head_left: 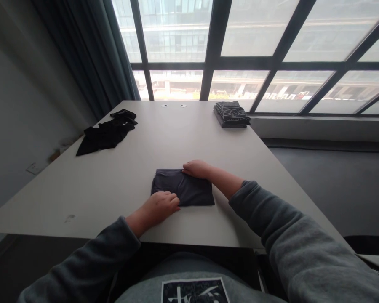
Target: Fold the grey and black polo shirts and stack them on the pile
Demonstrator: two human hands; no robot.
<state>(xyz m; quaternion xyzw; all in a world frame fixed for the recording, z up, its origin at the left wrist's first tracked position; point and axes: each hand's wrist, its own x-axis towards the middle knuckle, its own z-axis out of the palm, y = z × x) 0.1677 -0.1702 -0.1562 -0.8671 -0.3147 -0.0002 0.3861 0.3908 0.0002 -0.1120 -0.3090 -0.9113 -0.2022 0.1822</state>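
white tabletop (177,143), smooth, its far edge up against a big window (177,33) with dark bars; pale daylight, a building across the way. blue-grey curtain (91,50) drawn to the left side, plain wall (15,105) beyond it, an outlet (33,168) low down. small grey smudge (70,218) at the near left of the surface; two round caps (164,105) by the far edge. count: one folded cloth (194,191) at the near middle, between the person's hands; one loose black heap (105,134) at the far left, number of pieces in it unclear; one stack (232,113) at the far right corner, at least two folded pieces, striped on top, plain dark grey below. two hands, both on the cloth. cloth: dark grey with a slight purple cast, folded to a flat, near-rectangular pad, a few soft creases across the top, layers showing at the left edge, where an under layer sticks out a little. left hand (162,205) on its near left part, fingers curled in; right hand (196,168) at the far edge, right of centre, fingers bent down over it. whether either pinches the fabric or only presses, cannot tell. grey sleeves (290,235) on both arms.
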